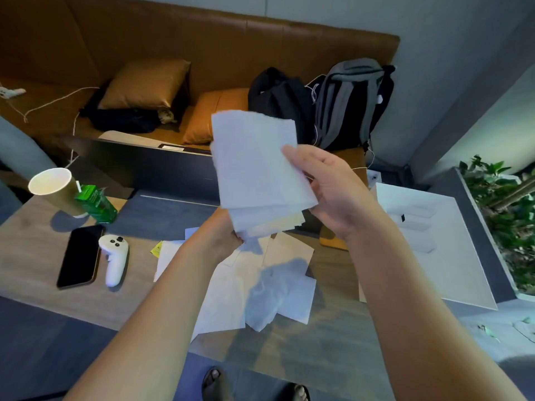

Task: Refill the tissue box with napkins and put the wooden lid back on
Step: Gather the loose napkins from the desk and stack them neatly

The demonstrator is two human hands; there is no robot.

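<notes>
The napkin stack [254,169] is covering the left hand's fingers [236,237] and the middle of the bench [34,256]; lower right, the frame edge is cutting off the planter [474,204].

Bare forearms, no sleeves; dark open sandals [212,382] on the feet.

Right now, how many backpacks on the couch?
2. A black backpack sits at the couch's right end; a grey backpack stands just right of it, touching. Others may be hidden behind the napkins.
</notes>
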